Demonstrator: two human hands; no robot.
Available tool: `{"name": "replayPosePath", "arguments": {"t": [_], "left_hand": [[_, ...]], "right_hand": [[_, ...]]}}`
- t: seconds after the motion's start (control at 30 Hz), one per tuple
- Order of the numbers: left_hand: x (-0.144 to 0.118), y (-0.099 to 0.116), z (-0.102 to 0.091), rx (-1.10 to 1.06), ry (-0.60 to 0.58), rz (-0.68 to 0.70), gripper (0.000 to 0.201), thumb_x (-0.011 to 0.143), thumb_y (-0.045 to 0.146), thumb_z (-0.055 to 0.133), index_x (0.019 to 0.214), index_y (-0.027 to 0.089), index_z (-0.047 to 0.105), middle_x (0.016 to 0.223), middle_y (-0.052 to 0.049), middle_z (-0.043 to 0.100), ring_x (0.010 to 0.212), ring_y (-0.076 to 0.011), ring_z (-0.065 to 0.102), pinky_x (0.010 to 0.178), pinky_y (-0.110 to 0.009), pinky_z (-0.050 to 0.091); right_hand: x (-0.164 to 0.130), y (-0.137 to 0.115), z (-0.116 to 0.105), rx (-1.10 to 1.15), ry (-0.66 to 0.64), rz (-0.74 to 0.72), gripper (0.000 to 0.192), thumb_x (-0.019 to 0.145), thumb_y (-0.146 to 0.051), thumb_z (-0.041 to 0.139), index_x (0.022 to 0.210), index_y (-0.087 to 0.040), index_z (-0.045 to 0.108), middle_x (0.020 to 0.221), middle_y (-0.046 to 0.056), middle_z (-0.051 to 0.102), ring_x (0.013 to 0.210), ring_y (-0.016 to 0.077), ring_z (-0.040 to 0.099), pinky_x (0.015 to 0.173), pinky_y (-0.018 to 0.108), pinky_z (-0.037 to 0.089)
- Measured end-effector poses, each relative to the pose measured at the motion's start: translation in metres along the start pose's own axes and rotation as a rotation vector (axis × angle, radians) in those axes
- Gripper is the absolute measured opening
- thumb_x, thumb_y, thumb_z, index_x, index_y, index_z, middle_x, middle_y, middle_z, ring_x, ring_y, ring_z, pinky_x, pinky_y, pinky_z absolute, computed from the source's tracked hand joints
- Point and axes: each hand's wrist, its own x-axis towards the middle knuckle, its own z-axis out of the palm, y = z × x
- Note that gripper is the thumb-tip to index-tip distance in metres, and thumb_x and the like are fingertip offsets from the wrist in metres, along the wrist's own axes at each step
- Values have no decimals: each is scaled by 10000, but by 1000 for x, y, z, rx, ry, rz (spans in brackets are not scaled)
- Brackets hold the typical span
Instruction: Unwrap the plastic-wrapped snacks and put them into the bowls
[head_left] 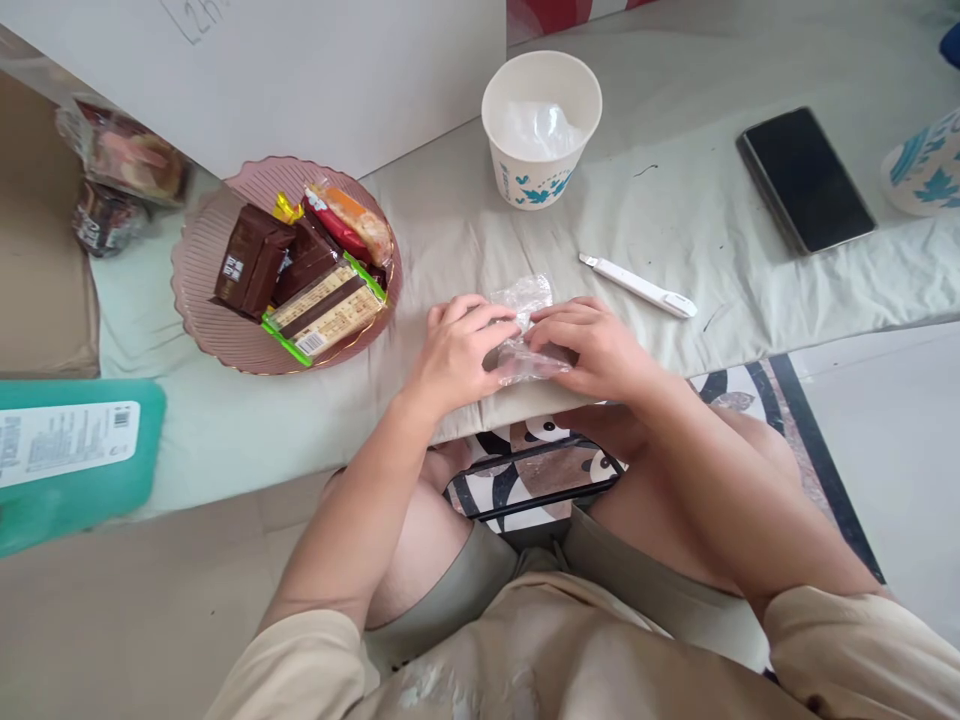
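A crinkled clear plastic wrapper (529,295) lies at the table's front edge, between my two hands. My left hand (463,350) grips its left side with curled fingers and thumb. On the other side, my right hand (592,345) has its fingers bent over the wrapper's right part. The wrapper's middle is partly hidden by my fingers. To the right of my right hand, a white utility knife (637,285) rests on the cloth. Behind the wrapper stands a white paper cup (536,180) with blue leaf prints, holding clear plastic.
A pink ribbed plate (199,290) with several wrapped snacks is at left. Behind it stands a white box (337,80). A black phone (810,180) and a second paper cup (930,175) are at right. A green container (146,440) sits at the left front edge; packaged snacks (131,165) lie behind.
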Motion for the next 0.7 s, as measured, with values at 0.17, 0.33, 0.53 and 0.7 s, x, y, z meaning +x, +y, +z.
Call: {"name": "replayPosePath", "arguments": {"t": [0.17,0.33,0.53,0.7], "left_hand": [[-1,7,-2,-21,41,-13,148,739,328,791,854,237,772,1195,-91,785,1152,-356,618,932,-513,439],[2,10,-2,-258,20,-101,209,848,280,634,1007,216,753,841,-27,741,795,-187,660,764,-330,506],[5,17,-6,-249,0,-280,297,891,413,636,1085,206,724,649,35,623,599,-130,565,666,-278,474],[8,13,2,-432,85,-340,526,814,450,714,1263,189,632,718,29,691,584,-117,554,623,-266,470]], "right_hand": [[2,-3,-4,45,27,84,166,933,-323,574,946,-253,724,992,70,817,1043,288,762,973,470,518],[5,-10,-7,132,85,187,253,969,-440,574,980,-236,723,941,72,799,865,252,726,840,405,530],[8,-14,-8,154,191,405,217,933,-345,590,1040,-201,711,680,4,674,609,167,575,631,308,434],[10,-13,-7,199,116,367,270,925,-309,578,1164,-220,666,630,-40,623,570,149,536,644,301,417]]}}
